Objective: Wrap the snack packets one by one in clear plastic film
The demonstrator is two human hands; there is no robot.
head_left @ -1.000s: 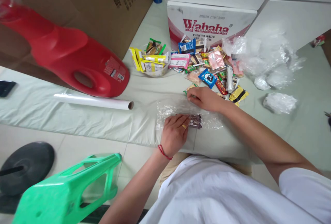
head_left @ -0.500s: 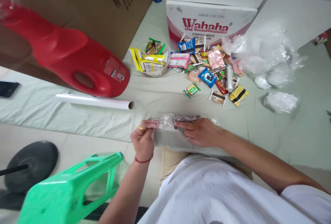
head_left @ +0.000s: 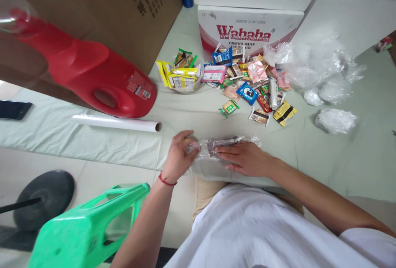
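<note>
Together, left hand [head_left: 177, 158], right hand [head_left: 246, 158], pressing cling film [head_left: 198, 148] round dark snack bar [head_left: 221, 143]

Bare strip of pale green cloth-covered surface [head_left: 198, 115] lay open between both hands and the clutter beyond. Passage to the left narrowed by a white cling-film roll on a cardboard tube [head_left: 117, 123], with a large red plastic jug with handle [head_left: 93, 78] just behind it. Straight ahead, blocked by a scattered heap of colourful snack packets [head_left: 247, 82] against a white-and-red printed carton [head_left: 247, 32]. To the right, crumpled clear plastic bags [head_left: 318, 69], well apart from the hands; open cloth in front of them. Near edge crowded by a green plastic stool [head_left: 83, 226].
</note>
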